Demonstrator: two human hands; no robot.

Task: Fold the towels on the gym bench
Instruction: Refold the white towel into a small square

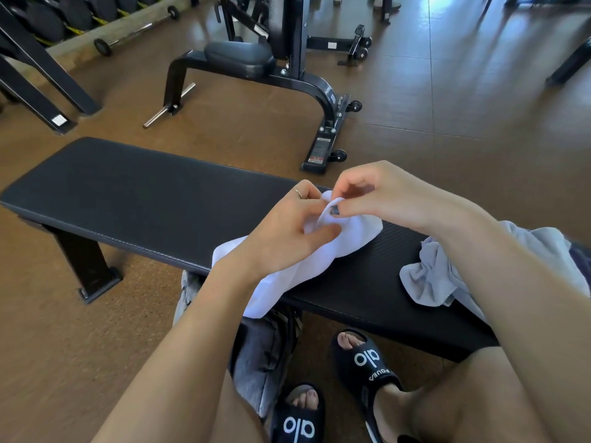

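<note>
White towel (281, 276): soft, limp, light; best taken at its corners.
Left hand (284, 233), right hand (377, 193): both pinch its bunched edge over the gym bench (128, 193).

White towel (281, 270) bunched, draped over bench (144, 199), grey towel (428, 276) crumpled

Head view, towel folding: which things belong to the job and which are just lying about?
Part of the job:
white towel, pinched by left hand and right hand
grey towel, crumpled
bench

Lying about:
weight machine
barbell
grey cloth under the bench
</note>
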